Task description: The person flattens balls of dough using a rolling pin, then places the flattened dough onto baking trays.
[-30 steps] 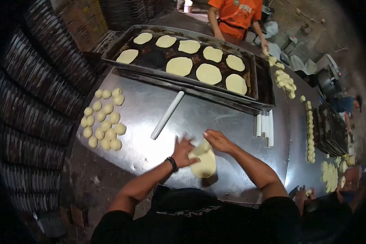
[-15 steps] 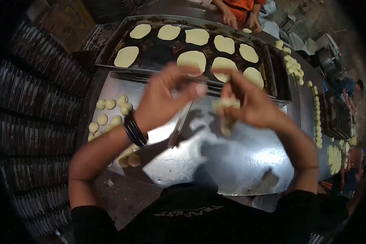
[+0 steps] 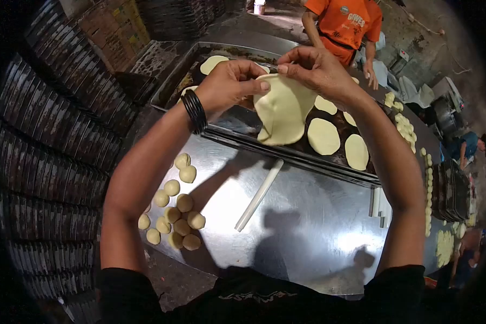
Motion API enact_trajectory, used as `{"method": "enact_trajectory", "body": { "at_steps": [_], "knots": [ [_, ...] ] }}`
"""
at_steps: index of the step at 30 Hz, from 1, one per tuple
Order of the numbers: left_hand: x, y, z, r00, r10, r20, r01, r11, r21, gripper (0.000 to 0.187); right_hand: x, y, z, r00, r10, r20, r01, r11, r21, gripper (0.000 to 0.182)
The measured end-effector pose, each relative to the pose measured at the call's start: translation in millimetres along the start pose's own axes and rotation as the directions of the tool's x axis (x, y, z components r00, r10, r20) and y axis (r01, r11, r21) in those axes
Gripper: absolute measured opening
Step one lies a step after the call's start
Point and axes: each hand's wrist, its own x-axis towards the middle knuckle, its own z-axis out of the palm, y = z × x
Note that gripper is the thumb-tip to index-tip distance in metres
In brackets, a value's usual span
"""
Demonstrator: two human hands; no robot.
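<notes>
Fingers (image 3: 258, 87) of left hand (image 3: 225, 89) and right hand (image 3: 325, 74) pinch the dough (image 3: 284, 113) by its top edge above the tray (image 3: 179, 75); probably light, soft and easily torn, best held by the rim.

Black T-shirt (image 3: 200, 302) with short sleeves (image 3: 125, 294) ending above the elbows, pale stylised lettering (image 3: 258, 297) across it; thin black bracelets (image 3: 194, 112) stacked around the left wrist (image 3: 211, 102).

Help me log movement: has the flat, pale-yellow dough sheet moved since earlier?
Yes: the dough sheet moved forward, towards the dark rectangular metal tray.
</notes>
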Motion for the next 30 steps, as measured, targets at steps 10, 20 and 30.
{"method": "enact_trajectory", "body": {
  "at_steps": [10, 20, 30],
  "knots": [
    [85, -39, -96, 0.996, 0.070, -0.060, -0.044, 0.931, 0.363, 0.021, 101, 93, 15, 0.993, -0.112, 0.048, 0.121, 0.942, -0.314, 0.037],
    [110, -87, -144, 0.985, -0.161, 0.057, 0.133, 0.932, 0.337, 0.019, 111, 125, 64, 0.963, 0.251, 0.101, -0.262, 0.959, 0.111, 0.051],
    [134, -206, -128, 0.997, 0.058, 0.058, -0.077, 0.445, 0.892, 0.021, 91, 223, 100, 0.943, 0.241, -0.230, -0.323, 0.830, -0.455, 0.027]
  ]
}}
